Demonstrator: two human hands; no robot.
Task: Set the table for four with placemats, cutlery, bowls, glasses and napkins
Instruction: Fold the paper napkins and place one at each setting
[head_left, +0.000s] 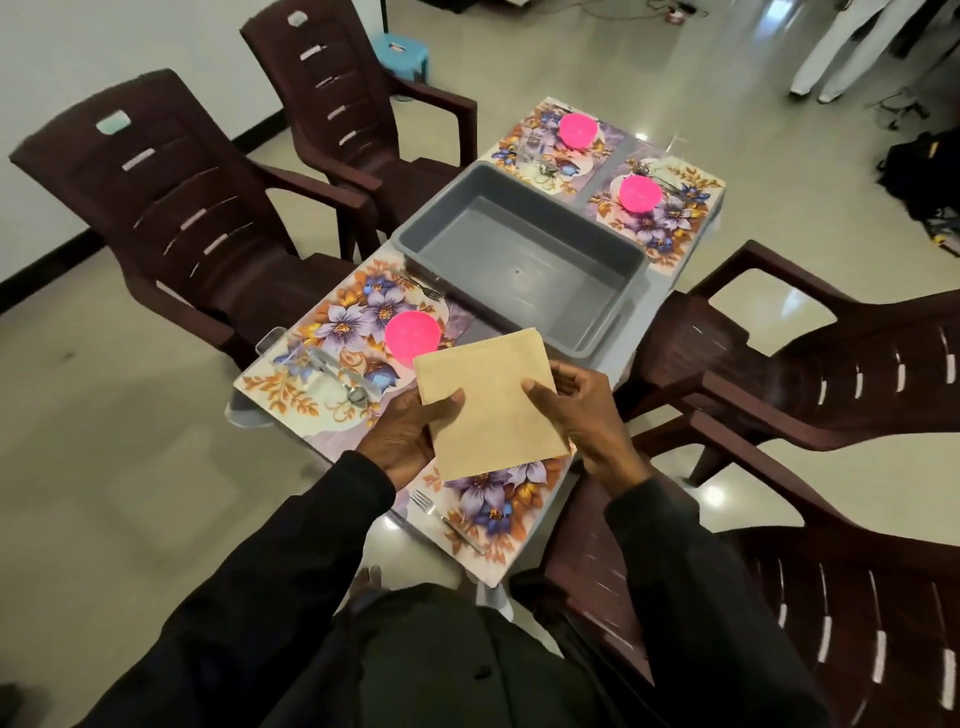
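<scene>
Both hands hold a folded beige napkin (491, 402) above the near end of the table. My left hand (410, 436) grips its left edge with the thumb on top, and my right hand (582, 410) grips its right edge. Beneath it lies a floral placemat (498, 512) with a fork (441, 519) on it. The near left floral placemat (322, 343) carries a pink bowl (413, 335), a glass (317, 358) and cutlery. Two far placemats each carry a pink bowl (577, 131) (640, 193).
An empty grey plastic tub (519, 254) sits in the table's middle. Dark brown plastic chairs stand on the left (171, 208) and right (831, 353). A blue stool (400, 52) stands far back. A person's legs (841, 47) show at top right.
</scene>
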